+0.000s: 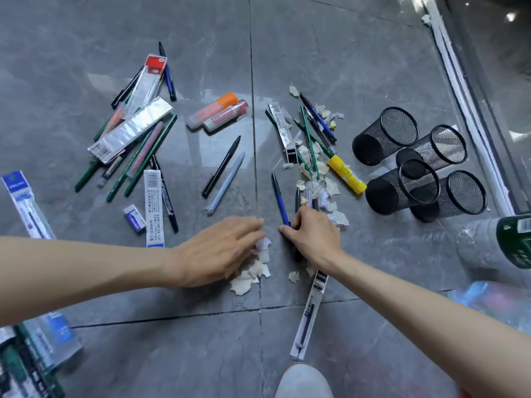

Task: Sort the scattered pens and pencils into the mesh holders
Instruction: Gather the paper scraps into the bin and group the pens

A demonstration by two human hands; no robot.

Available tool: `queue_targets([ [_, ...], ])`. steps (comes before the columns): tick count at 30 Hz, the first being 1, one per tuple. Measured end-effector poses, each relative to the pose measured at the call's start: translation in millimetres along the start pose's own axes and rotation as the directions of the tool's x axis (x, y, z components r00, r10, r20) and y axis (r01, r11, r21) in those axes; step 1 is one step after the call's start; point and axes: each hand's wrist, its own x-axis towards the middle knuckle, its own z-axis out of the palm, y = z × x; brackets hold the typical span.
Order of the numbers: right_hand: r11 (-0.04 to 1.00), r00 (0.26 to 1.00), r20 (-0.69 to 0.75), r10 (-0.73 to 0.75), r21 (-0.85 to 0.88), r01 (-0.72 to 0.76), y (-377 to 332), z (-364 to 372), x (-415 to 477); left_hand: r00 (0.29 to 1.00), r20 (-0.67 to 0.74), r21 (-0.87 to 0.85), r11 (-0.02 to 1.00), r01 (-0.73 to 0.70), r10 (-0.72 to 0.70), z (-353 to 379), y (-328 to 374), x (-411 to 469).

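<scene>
Pens and pencils lie scattered on a grey tiled floor. My right hand (311,234) grips the lower end of a blue pen (279,199), and black pens show under the same fingers. My left hand (221,249) lies flat with straight fingers over a heap of torn paper scraps (253,275). Several black mesh holders (385,136) lie tipped on their sides at the right, all of them with nothing inside. A black pen (221,166) and a grey pen (225,183) lie side by side in the middle. Green pencils (143,162) sit in the left pile.
Highlighters (218,113) lie at centre top, a yellow glue stick (346,173) beside the holders, an eraser (134,218) at the left. Packaged refills (309,314) lie near my shoe (303,382). A plastic bottle (494,242) is at the right, a window rail (471,101) beyond the holders.
</scene>
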Motion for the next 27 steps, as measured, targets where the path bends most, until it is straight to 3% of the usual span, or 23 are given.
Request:
queue_targets([
  [2,1.000,1.000,-0.002,0.022,0.013,-0.022,-2.5,-1.8,0.2,0.986,-0.019,0.019,0.986,0.164,-0.164,-4.4,-8.1,-3.2],
  [4,0.999,1.000,-0.016,-0.010,0.033,0.010,-3.4,-3.2,-3.1,0.958,0.087,0.001,0.961,0.276,-0.275,3.2,-13.0,-10.4],
  [8,0.991,0.991,-0.012,-0.130,0.017,0.130,2.5,-2.7,-25.5,0.962,0.251,-0.123,0.982,0.141,-0.107,17.4,7.1,-23.2],
  [11,0.996,0.996,-0.019,-0.083,0.025,0.084,18.4,1.1,-47.9,0.992,0.070,-0.098,0.989,0.114,-0.108,19.3,20.1,-35.1],
  [13,0.993,0.997,-0.048,0.067,0.101,-0.062,33.4,-1.5,-53.8,0.969,-0.041,-0.036,0.969,0.244,-0.245,20.4,25.4,-44.2],
  [16,0.962,0.978,-0.042,0.202,0.198,-0.190,58.6,-10.4,-53.1,0.891,0.022,-0.099,0.886,0.453,-0.453,35.3,35.6,-51.3],
  [22,0.973,0.966,0.186,0.180,0.108,-0.202,75.7,-11.2,-56.9,0.957,0.095,-0.417,0.862,0.288,-0.274,52.8,65.3,-16.5],
  [25,0.992,0.978,0.187,0.095,0.061,-0.108,70.8,-5.5,-60.5,0.956,0.087,-0.338,0.894,0.292,-0.280,54.0,67.6,1.0],
  [27,0.995,0.981,0.180,0.070,0.055,-0.081,67.6,-2.7,-60.7,0.970,0.106,-0.171,0.957,0.234,-0.218,52.0,67.6,9.7],
])
